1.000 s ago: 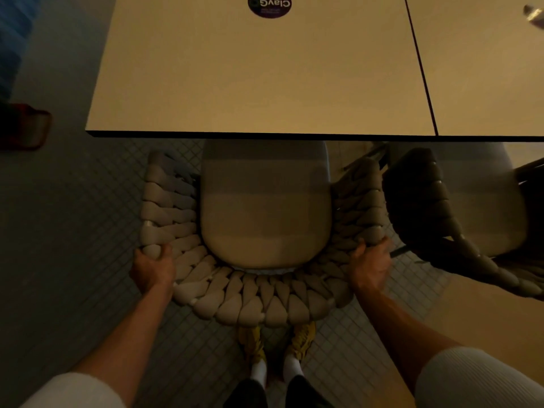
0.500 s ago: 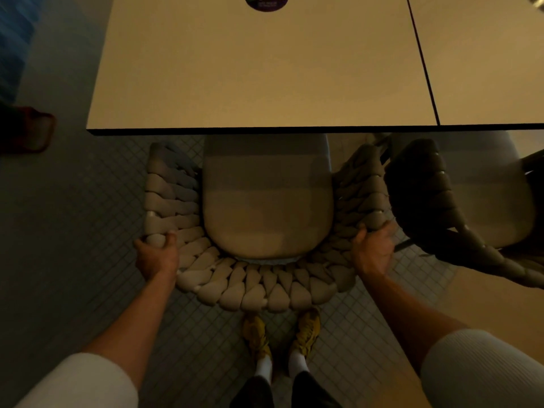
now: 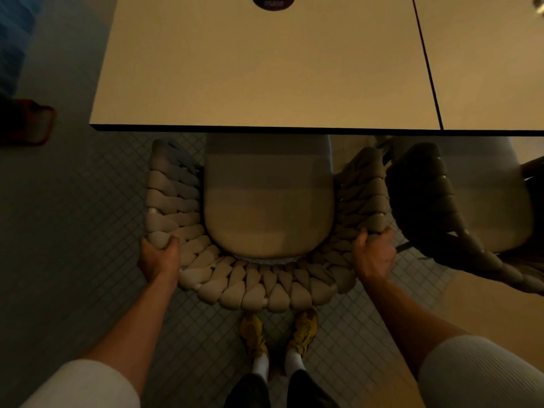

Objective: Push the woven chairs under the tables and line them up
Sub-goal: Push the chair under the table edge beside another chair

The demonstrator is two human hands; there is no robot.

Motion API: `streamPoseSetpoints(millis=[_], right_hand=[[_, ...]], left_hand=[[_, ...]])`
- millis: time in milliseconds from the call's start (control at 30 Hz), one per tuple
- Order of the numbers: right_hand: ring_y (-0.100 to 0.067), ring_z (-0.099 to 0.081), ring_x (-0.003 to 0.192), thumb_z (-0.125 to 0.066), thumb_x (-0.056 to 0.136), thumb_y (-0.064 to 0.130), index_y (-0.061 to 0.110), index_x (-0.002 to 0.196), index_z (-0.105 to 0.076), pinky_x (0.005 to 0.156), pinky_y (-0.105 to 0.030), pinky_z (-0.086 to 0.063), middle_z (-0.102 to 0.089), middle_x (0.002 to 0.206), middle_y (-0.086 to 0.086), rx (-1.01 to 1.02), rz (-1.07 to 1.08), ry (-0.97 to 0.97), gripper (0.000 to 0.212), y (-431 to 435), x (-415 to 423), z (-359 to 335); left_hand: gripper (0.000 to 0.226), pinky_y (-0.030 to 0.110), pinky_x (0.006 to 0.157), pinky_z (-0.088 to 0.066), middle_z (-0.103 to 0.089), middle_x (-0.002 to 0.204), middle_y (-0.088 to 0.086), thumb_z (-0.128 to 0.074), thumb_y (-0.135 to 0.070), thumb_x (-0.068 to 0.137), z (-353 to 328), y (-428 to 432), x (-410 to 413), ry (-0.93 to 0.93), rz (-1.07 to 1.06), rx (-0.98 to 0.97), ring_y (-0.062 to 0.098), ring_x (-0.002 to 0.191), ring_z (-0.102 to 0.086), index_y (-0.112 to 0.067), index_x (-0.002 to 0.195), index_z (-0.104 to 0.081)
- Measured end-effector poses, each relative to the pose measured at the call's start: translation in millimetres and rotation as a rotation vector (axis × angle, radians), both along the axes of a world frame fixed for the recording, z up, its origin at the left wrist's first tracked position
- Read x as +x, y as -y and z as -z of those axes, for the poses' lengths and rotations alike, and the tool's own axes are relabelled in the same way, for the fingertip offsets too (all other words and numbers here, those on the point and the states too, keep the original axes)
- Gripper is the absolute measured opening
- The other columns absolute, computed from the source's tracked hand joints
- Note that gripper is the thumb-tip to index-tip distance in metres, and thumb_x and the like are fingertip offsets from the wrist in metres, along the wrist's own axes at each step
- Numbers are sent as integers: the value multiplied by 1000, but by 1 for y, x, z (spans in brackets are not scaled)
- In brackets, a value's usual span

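A beige woven chair [image 3: 265, 287] with a smooth seat cushion [image 3: 268, 201] stands below me, its front tucked under the edge of a beige table [image 3: 265, 69]. My left hand [image 3: 159, 257] grips the left end of the woven backrest. My right hand [image 3: 374, 254] grips the right end. A second, darker woven chair [image 3: 459, 219] stands to the right, angled, its seat partly under the neighbouring table [image 3: 494, 63].
The two tabletops meet at a dark seam on the right. A round dark sticker [image 3: 272, 1] lies at the table's far edge. A red-rimmed object [image 3: 32, 122] sits on the tiled floor at left. My yellow shoes [image 3: 279, 334] stand just behind the chair.
The beige chair has slid forward a little further under the table, with both hands staying on the backrest ends.
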State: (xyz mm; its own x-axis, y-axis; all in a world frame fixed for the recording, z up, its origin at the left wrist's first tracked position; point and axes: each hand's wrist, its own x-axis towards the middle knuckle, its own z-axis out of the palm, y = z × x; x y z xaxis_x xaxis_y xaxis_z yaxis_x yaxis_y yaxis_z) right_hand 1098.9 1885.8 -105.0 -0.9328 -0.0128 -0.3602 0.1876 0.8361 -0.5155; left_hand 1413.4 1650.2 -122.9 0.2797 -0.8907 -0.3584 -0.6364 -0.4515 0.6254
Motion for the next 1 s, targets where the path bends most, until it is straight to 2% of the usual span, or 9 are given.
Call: streamPoseSetpoints(millis=[233, 333, 467, 667, 833, 1000], right_hand=[[-49, -63, 111, -57, 103, 26, 3, 130, -46, 91, -52, -51, -63, 122, -30, 9, -23, 10, 37, -11, -1, 0], [-50, -63, 110, -58, 103, 27, 3, 128, -46, 91, -55, -53, -63, 121, -30, 7, -37, -2, 37, -14, -3, -2], [-49, -64, 106, -57, 103, 29, 3, 125, -45, 87, -52, -53, -63, 118, -31, 8, -42, -4, 37, -13, 1, -2], [-46, -65, 105, -56, 104, 31, 3, 127, -43, 81, -43, -49, -64, 118, -29, 8, -61, -4, 39, -17, 8, 3], [-44, -65, 108, -56, 105, 27, 2, 131, -43, 77, -34, -39, -64, 121, -27, -22, -47, 19, 38, -17, 8, -2], [-46, -64, 111, -56, 105, 27, 2, 132, -44, 80, -38, -46, -63, 124, -29, 9, -40, 23, 39, -14, 3, -1]], left_hand=[[68, 49, 106, -50, -61, 137, 28, -78, -29, 88, 6, -14, 12, 12, 39, 49, 44, 125, -60, -3, 144, -50], [64, 49, 105, -49, -61, 135, 31, -78, -27, 89, 5, -16, 8, 25, 28, 42, 46, 125, -59, 0, 140, -52], [56, 48, 102, -49, -62, 133, 31, -77, -23, 91, 6, -14, 10, 34, 35, 25, 45, 122, -61, 3, 135, -55], [63, 49, 105, -49, -61, 137, 29, -77, -29, 90, 10, -7, 21, 54, 85, 41, 44, 125, -60, 2, 139, -53], [56, 46, 100, -48, -62, 134, 28, -78, -26, 91, 0, -10, 18, 20, 78, 32, 43, 122, -61, 3, 134, -56], [53, 45, 99, -49, -63, 134, 28, -76, -20, 92, -3, -12, 14, -8, 89, 23, 42, 121, -62, 1, 136, -54]])
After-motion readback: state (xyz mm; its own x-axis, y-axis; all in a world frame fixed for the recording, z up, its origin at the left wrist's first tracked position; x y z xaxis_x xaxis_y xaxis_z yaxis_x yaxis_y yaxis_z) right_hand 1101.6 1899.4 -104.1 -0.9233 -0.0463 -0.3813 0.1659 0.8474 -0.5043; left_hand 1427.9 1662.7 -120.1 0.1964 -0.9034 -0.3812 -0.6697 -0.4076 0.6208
